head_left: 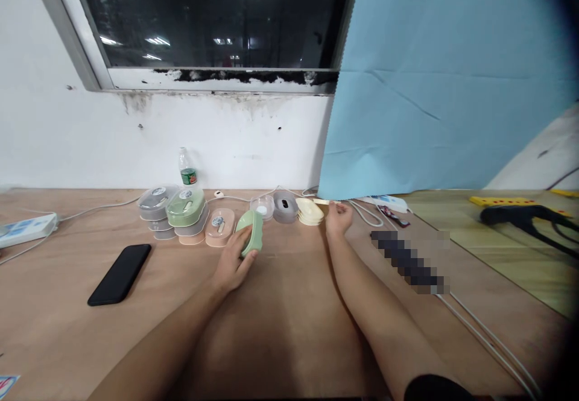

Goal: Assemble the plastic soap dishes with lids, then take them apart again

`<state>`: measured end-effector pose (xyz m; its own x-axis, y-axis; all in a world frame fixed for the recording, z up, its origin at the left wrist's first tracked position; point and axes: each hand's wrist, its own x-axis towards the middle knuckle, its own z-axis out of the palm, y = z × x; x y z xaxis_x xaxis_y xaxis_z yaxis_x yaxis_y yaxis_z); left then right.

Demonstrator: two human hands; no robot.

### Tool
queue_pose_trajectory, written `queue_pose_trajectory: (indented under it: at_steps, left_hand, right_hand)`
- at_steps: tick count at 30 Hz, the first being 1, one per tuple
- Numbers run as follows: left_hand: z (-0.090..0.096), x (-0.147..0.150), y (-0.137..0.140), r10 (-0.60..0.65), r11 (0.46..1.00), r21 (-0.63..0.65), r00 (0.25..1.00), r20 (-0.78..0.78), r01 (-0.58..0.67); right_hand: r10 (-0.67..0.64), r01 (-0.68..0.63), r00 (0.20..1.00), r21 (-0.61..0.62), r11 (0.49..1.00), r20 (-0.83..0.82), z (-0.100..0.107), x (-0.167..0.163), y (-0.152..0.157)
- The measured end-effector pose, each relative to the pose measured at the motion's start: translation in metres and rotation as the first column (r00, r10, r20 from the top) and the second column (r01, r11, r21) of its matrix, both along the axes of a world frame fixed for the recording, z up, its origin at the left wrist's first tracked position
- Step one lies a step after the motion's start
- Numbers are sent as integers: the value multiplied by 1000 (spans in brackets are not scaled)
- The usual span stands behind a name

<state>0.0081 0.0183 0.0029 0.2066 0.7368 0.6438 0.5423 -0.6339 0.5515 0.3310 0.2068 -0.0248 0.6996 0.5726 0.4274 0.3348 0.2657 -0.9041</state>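
My left hand is closed around a light-green oval dish with a wavy rim, like a soap box base, tipped on its side. To its left stands a pink soap box with a clear lid. Stacked beside that are a green lidded box and a grey lidded box. My right hand pinches a thin cream piece, seen edge-on. Just left of that hand sits a stack of cream trays. Grey pieces and clear lids are alongside.
A black phone lies at the left. Against the wall stands a plastic bottle. White cables and a power strip run along the back. A blue cloth hangs at the right, above a pixelated dark object.
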Motion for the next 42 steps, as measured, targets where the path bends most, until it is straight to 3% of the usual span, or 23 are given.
queue_pose_trajectory:
  at_steps: [9, 15, 19, 23, 27, 35, 42]
  left_hand:
    - [2, 1, -1, 14, 1000, -8, 1000, -23, -14]
    - [4, 0, -1, -5, 1000, -14, 1000, -18, 5]
    - [3, 0, 0, -17, 1000, -12, 1000, -13, 16]
    - [4, 0, 0, -20, 1000, -5, 1000, 3, 20]
    - [5, 0, 0, -27, 1000, 2, 1000, -2, 27]
    - [8, 2, -3, -39, 999, 19, 999, -27, 40]
    - [7, 2, -2, -22, 1000, 15, 999, -27, 23]
  right_hand:
    - [-146, 144, 967, -25, 989, -210, -12, 10, 18]
    - [-280, 283, 958, 54, 958, -64, -1, 10, 9]
    - [-178, 160, 967, 112, 981, 179, 9, -5, -6]
    - [17, -14, 906, -10, 1000, 424, 12, -25, -16]
    - [81, -58, 840, -61, 996, 537, 11, -38, -21]
    - [322, -253, 813, -203, 946, 484, -2, -35, -13]
    - [296, -225, 873, -216, 950, 389, -9, -31, -5]
